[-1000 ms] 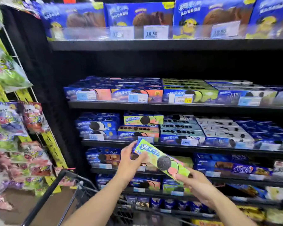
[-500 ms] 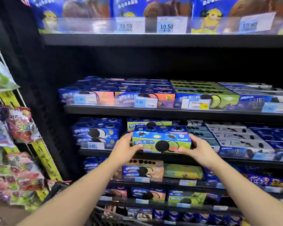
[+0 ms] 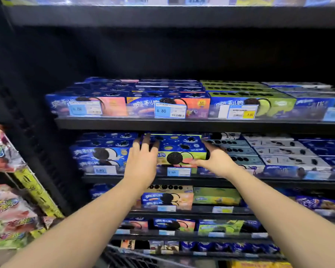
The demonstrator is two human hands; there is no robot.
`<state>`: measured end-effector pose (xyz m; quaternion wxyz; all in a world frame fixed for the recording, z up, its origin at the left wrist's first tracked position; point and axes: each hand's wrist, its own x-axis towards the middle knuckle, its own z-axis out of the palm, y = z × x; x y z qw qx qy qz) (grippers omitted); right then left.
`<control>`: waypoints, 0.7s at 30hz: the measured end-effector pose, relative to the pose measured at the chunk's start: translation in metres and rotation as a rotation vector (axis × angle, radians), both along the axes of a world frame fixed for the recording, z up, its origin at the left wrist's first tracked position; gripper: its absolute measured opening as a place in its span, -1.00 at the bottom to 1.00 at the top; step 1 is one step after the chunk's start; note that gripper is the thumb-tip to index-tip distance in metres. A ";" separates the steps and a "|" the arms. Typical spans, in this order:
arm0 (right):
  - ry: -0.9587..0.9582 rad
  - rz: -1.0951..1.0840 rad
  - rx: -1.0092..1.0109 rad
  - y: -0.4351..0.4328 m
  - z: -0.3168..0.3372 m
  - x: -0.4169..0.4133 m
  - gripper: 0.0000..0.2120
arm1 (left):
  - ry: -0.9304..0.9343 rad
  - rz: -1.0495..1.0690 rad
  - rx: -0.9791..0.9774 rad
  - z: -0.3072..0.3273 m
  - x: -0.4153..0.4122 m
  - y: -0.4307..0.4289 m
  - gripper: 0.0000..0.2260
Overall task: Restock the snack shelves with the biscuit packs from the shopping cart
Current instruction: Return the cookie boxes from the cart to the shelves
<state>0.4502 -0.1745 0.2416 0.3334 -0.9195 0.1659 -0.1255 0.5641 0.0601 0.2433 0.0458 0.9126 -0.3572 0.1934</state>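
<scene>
A biscuit pack [image 3: 179,147], blue on top with a green and pink front and a dark cookie picture, lies on a stack on the middle shelf [image 3: 259,183], between blue packs on the left and pale packs on the right. My left hand [image 3: 143,161] lies against its left end, straight fingers reaching over the top. My right hand [image 3: 215,161] grips the right end, thumb at the front lower edge and fingers curled round the side. The shopping cart [image 3: 124,257] shows only as a strip of dark mesh at the bottom.
Rows of similar biscuit boxes fill the shelf above [image 3: 182,123] and the shelves below, each with price tags [image 3: 169,111] on the rail. A rack of hanging snack bags [image 3: 10,213] stands at the left. The shelf above sits close over the pack.
The pack has gone from tilted in front of the shelves to level and deeper on the middle-shelf stack. My left fingers have straightened over its top. The view has moved closer.
</scene>
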 end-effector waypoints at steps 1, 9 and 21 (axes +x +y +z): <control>0.014 0.010 -0.005 -0.001 0.000 0.002 -0.13 | -0.086 -0.035 0.020 -0.002 0.000 0.000 -0.41; 0.345 0.066 -0.104 -0.015 0.006 0.021 -0.03 | -0.158 -0.108 -0.108 -0.019 0.009 0.007 -0.38; 0.358 -0.059 -0.538 0.005 -0.003 0.022 -0.41 | -0.142 -0.136 -0.015 -0.021 0.003 0.010 -0.68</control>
